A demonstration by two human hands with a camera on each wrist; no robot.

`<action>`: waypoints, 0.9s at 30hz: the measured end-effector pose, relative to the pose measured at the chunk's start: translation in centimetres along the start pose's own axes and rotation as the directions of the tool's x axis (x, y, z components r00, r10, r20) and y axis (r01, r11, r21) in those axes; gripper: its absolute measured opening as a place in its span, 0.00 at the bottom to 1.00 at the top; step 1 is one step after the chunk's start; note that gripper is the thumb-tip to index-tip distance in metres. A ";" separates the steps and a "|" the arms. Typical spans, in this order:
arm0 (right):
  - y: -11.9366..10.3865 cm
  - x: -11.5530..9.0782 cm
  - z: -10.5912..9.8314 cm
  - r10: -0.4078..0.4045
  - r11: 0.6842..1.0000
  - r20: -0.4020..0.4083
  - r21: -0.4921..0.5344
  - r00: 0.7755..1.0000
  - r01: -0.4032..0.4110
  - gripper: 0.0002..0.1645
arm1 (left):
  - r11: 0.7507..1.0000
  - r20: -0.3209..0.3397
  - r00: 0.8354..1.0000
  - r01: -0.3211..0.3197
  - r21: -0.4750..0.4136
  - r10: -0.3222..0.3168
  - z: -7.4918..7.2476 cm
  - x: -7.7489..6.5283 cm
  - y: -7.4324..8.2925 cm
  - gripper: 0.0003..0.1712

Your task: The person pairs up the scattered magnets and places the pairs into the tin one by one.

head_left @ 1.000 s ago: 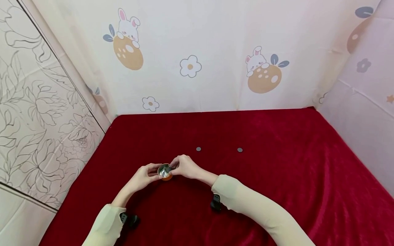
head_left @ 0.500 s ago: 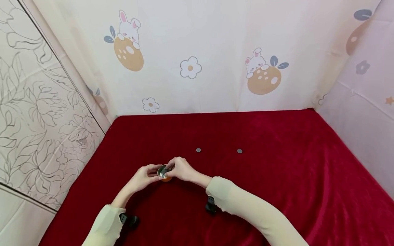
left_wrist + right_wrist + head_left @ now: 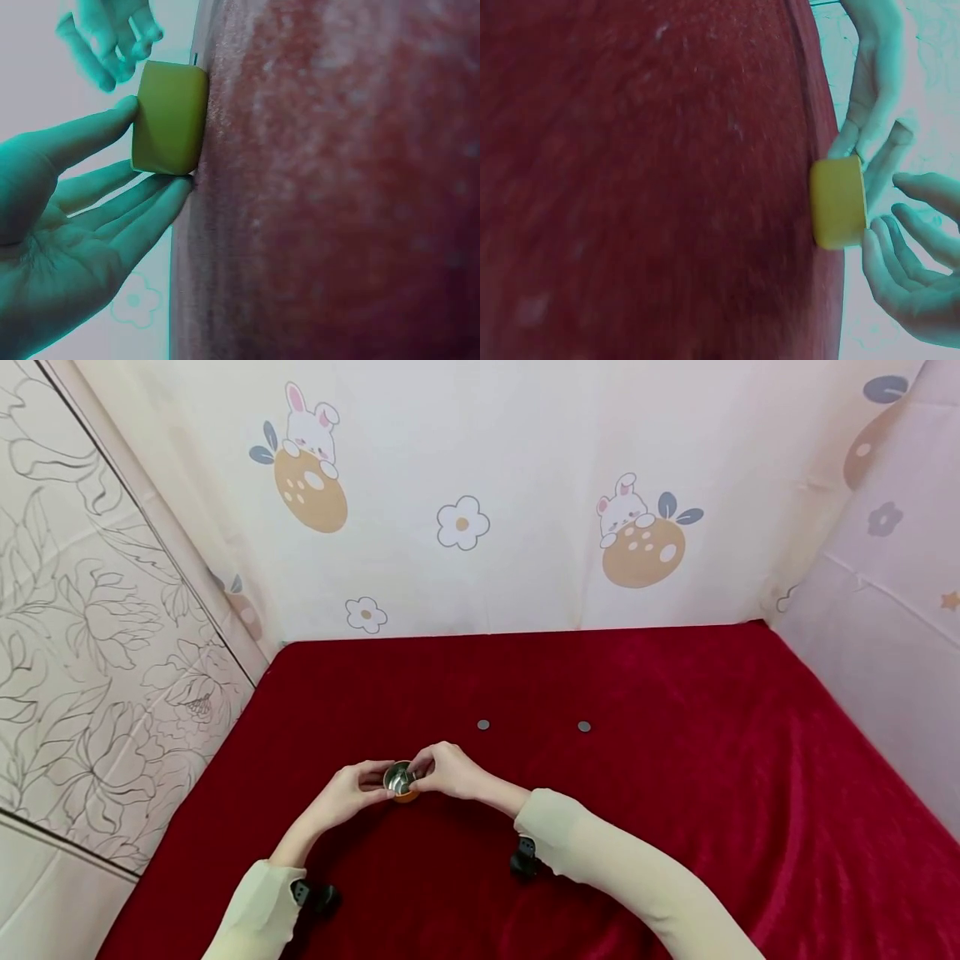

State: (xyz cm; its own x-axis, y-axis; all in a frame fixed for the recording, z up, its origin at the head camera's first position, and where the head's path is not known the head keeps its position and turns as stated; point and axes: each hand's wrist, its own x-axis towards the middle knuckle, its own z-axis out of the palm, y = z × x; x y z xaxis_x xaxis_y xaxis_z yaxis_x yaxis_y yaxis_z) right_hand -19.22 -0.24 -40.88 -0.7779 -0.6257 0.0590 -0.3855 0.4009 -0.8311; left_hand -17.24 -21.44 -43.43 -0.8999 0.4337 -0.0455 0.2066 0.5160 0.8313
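Observation:
A small round cup point(image 3: 403, 795), orange outside and shiny metal inside, stands on the red cloth. My left hand point(image 3: 351, 789) holds it from the left, thumb on the near side and fingers round the far side. In the left wrist view the cup point(image 3: 171, 116) looks yellow-green between thumb and fingertips. My right hand point(image 3: 452, 772) hovers at the cup's right rim, fingers loosely bent. No object shows between the right hand's point(image 3: 922, 277) parted fingers in the right wrist view. The cup's floor is partly hidden in the head view.
Two flat grey discs, like coins, lie beyond the hands: a left disc point(image 3: 483, 725) and a right disc point(image 3: 584, 727). Red velvety cloth point(image 3: 675, 718) covers the table. A printed curtain point(image 3: 525, 443) hangs behind it.
My right hand moved left over the cup with a small dark flat piece in its fingers, then drew back right to the rim. My left hand stayed on the cup.

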 end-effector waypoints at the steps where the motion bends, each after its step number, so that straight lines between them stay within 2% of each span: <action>1: 0.1 -0.2 -0.3 -0.006 1.000 0.011 0.004 1.000 0.006 0.11 | 1.000 0.001 1.000 0.000 0.005 0.000 0.0 0.0 0.1 0.28; 10: 0.5 -1.9 -2.5 -0.035 0.999 0.083 -0.026 0.996 0.037 0.12 | 0.994 -0.044 0.999 0.024 0.104 -0.019 0.0 0.6 1.5 0.27; 15: 1.2 -2.8 -3.6 -0.030 0.998 0.101 -0.055 0.994 0.036 0.13 | 0.988 -0.081 0.997 0.000 0.156 0.013 0.3 1.4 2.3 0.29; 22: 2.2 -4.0 -5.6 -0.023 0.995 0.080 -0.098 0.997 0.031 0.14 | 0.988 -0.110 0.992 -0.040 0.149 0.057 0.8 2.9 3.7 0.28; 27: 3.3 -5.1 -7.3 0.008 0.993 0.056 -0.115 0.998 -0.001 0.15 | 0.988 -0.095 0.992 -0.065 0.137 0.079 1.4 4.2 4.8 0.28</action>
State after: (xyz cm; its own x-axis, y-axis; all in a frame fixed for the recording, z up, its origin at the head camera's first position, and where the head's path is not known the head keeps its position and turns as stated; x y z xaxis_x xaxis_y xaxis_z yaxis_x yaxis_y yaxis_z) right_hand -20.15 9.21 -39.87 -0.7519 -0.6589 0.0219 -0.4390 0.4757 -0.7622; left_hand -19.51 -16.09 -40.36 -0.9132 0.4011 0.0725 0.3156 0.5831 0.7486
